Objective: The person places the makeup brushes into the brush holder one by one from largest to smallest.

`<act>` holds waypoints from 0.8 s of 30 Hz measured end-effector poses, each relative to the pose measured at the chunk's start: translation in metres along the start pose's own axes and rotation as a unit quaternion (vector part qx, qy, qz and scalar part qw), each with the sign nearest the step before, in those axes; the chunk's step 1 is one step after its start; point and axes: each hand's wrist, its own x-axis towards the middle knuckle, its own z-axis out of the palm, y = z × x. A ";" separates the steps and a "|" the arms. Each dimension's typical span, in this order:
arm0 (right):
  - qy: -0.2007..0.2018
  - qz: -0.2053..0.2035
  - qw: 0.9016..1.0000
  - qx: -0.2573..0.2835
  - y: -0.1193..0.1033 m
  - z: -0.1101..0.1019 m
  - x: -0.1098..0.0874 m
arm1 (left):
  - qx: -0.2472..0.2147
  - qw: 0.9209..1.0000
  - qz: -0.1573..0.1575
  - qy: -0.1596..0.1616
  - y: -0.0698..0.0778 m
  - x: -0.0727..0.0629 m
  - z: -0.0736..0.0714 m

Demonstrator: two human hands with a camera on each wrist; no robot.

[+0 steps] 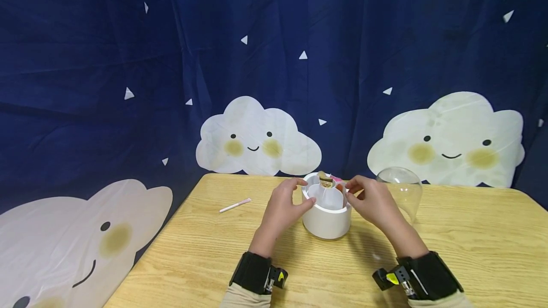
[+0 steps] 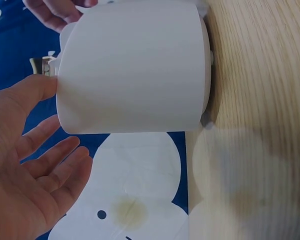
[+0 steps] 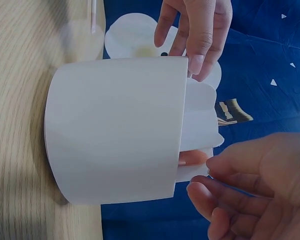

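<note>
A white round container (image 1: 326, 222) stands on the table between both hands. Its petal-shaped divider insert (image 3: 199, 107) sticks up above the rim in the right wrist view. From the middle of the insert rises a gold-and-black ended object (image 1: 326, 182), and pink and orange items show in its compartments. My left hand (image 1: 282, 206) is at the left of the rim, its thumb tip touching the edge and its other fingers loosely spread. On the other side my right hand (image 1: 371, 201) pinches the insert's edge beside the orange item (image 3: 194, 158).
A clear dome (image 1: 404, 191) stands on the table behind the right hand. Off to the left lies a thin white stick (image 1: 234, 205) with a pinkish end. Behind the wooden table (image 1: 192, 251) hangs a dark blue curtain (image 1: 274, 61) printed with clouds.
</note>
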 end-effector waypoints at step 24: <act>0.017 0.019 1.000 -0.014 -0.002 -0.002 0.000 | 0.016 0.999 0.038 0.008 0.006 0.000 -0.001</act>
